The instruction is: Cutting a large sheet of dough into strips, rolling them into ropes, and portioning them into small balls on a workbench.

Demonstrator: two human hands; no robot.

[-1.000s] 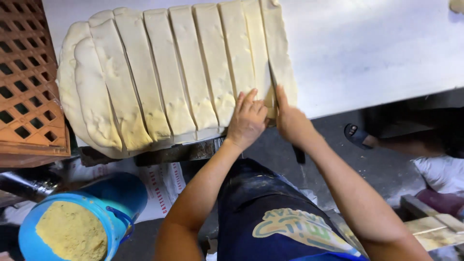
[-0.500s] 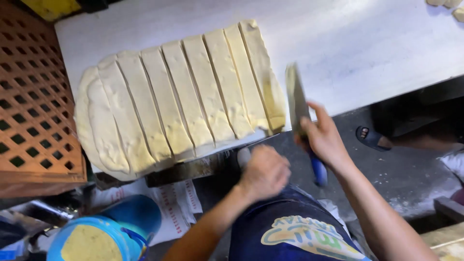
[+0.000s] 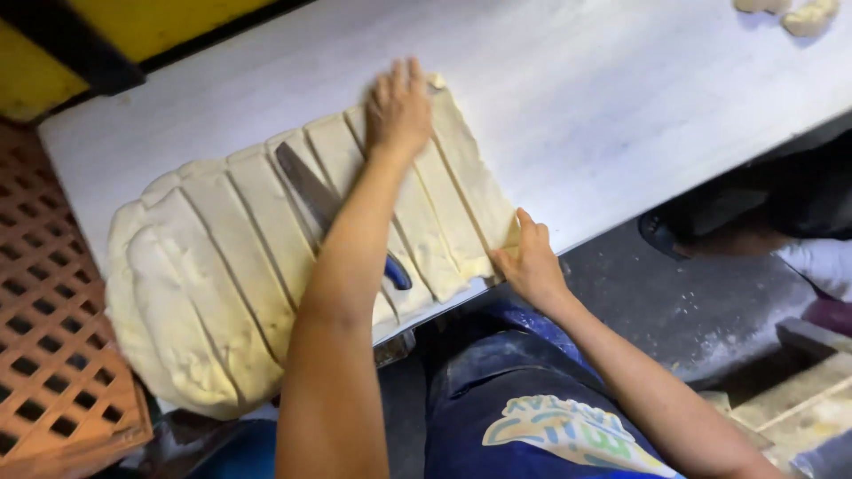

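dough sheet (image 3: 222,266): lies flat on the white counter (image 3: 621,115), scored into long strips that run from the near edge away toward the far side, slightly slanted.
end strip (image 3: 475,191): the rightmost strip, at the sheet's right edge; both hands sit on it, one at each end.
left hand (image 3: 398,111): reached across to the far end of the strip, palm down, fingers spread flat on the dough; grip open, closed on nothing.
right hand (image 3: 531,262): at the near end by the counter's edge, fingertips pinching the strip's corner; a light hold on the dough.
long axis: the strip runs straight between the two hands.
knife (image 3: 333,213): lies loose on the dough under the left forearm, blade along the strips, blue handle toward the person; neither hand touches it.
crate (image 3: 44,337): orange lattice, just left of the sheet.
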